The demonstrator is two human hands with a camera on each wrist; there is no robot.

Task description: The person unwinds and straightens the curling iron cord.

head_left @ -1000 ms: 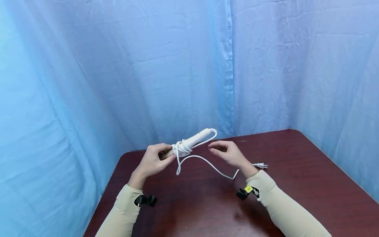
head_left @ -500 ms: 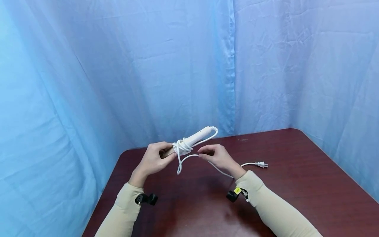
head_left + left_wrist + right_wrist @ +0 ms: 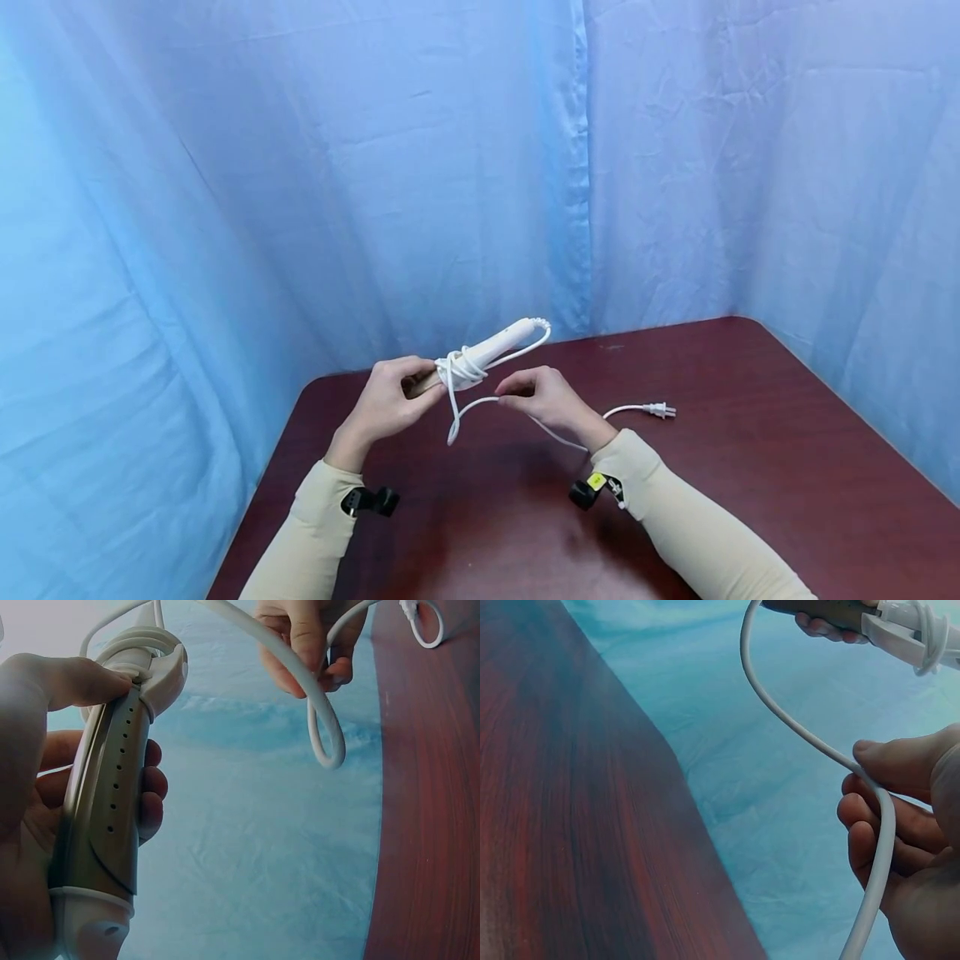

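My left hand [image 3: 386, 406] grips the iron [image 3: 480, 354] above the table [image 3: 750, 467]; my right hand [image 3: 551, 400] pinches the cord [image 3: 468, 408] at four o'clock. Slack pinch could let the wraps unravel.

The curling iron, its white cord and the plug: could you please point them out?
curling iron [image 3: 495, 344], head view, white handle.
white cord [image 3: 795, 724], right wrist view, curved stretch.
plug [image 3: 660, 409], head view, plug body.

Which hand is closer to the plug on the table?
The right hand. It pinches the cord a short way left of the plug. The left hand grips the curling iron, farther left.
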